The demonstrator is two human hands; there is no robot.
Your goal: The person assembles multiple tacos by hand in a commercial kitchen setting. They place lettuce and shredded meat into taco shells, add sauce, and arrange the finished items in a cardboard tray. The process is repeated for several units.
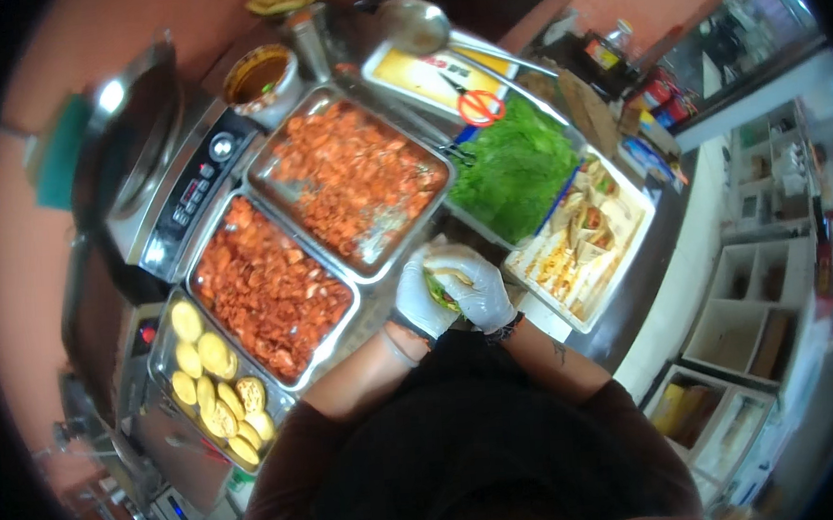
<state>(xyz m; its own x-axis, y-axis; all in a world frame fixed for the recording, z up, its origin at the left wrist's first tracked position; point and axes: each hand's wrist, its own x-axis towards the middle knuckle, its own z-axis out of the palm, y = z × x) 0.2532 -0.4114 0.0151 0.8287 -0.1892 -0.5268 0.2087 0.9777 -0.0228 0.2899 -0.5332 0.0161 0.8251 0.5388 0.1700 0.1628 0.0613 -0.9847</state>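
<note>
Both my hands wear thin white gloves and meet in front of my dark apron. My left hand (416, 296) and my right hand (478, 288) are closed around a filled bread pocket (439, 292), with green lettuce showing in its opening. Just beyond them lies a steel tray (447, 174) of chopped, reddish cooked meat. A second meat tray (354, 307) is left of my left hand. Past my right hand are a heap of lettuce (515, 159) and a white tray (633, 247) with several filled bread pockets in paper sleeves.
At the far left, a metal tray (165, 318) holds several yellow, round egg-like patties. An appliance with a control panel (193, 193) stands behind it. A sauce pot (260, 79), a ladle (417, 26) and red-handled scissors (481, 106) lie at the back. Divided white bins (739, 316) line the right.
</note>
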